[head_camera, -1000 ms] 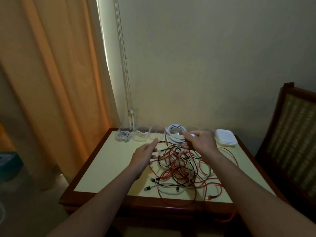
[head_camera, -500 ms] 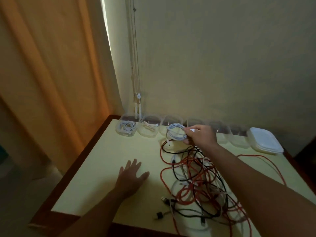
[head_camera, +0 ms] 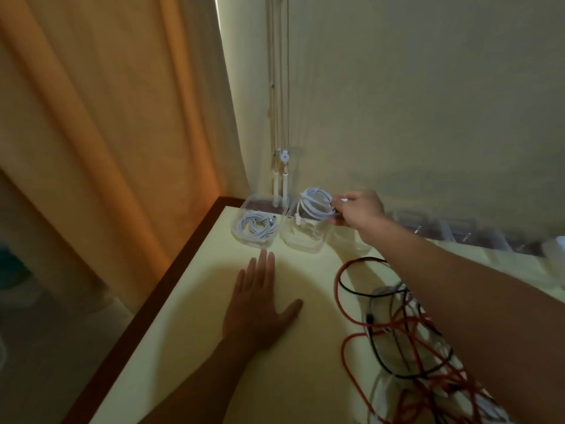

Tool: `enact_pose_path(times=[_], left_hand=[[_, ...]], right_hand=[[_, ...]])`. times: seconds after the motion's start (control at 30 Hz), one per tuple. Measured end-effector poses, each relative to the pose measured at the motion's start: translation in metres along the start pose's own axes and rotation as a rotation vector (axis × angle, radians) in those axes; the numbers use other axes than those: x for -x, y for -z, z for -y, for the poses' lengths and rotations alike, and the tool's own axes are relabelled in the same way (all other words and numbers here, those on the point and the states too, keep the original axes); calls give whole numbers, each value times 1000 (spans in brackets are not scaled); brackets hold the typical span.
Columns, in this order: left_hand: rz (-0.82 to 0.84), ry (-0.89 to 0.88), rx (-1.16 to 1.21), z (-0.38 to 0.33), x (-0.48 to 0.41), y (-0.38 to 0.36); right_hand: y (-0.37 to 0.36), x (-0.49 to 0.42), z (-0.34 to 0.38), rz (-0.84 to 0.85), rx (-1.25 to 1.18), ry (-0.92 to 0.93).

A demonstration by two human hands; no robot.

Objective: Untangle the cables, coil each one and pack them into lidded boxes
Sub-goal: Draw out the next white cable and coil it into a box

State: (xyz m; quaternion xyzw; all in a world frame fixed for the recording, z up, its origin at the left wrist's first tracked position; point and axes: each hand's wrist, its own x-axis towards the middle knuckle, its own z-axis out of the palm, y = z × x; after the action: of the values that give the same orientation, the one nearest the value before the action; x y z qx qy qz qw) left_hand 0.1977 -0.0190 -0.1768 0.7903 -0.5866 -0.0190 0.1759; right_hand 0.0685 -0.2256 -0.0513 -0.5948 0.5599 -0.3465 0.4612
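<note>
My right hand (head_camera: 357,212) pinches a coiled white cable (head_camera: 316,203) and holds it just above the second clear box (head_camera: 305,240) from the left, at the table's far edge. The leftmost clear box (head_camera: 255,231) holds another coiled white cable. My left hand (head_camera: 260,304) rests flat on the table (head_camera: 189,332), fingers spread, in front of the two boxes. A tangle of red, black and white cables (head_camera: 406,341) lies at the right, partly under my right forearm.
More clear boxes (head_camera: 452,231) run in a blurred row along the far edge to the right. An orange curtain (head_camera: 107,133) hangs left of the table. Blind cords (head_camera: 281,175) hang against the wall behind the boxes. The table's dark wooden rim (head_camera: 146,307) runs along its left side.
My right hand has carried the coiled white cable leftward, from above the tangle to over the second box. My left hand stays flat on the table. The view has swung left.
</note>
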Motion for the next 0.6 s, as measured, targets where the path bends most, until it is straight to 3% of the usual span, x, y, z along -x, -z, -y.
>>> enact_pose_path(times=[0.1, 0.2, 0.4, 0.5, 0.6], left_hand=[[-17, -72, 15, 0, -9, -2], [-30, -131, 27, 1, -18, -5], [-27, -202, 19, -1, -36, -12], [-20, -216, -12, -2, -40, -14], [-34, -220, -7, -3, -42, -15]], right_hand=[[-19, -17, 3, -43, 155, 87], [-28, -20, 3, -38, 583, 254], [-40, -10, -21, 55, 1204, 457], [-45, -10, -31, 5, 1263, 500], [-43, -13, -33, -46, 1172, 516]])
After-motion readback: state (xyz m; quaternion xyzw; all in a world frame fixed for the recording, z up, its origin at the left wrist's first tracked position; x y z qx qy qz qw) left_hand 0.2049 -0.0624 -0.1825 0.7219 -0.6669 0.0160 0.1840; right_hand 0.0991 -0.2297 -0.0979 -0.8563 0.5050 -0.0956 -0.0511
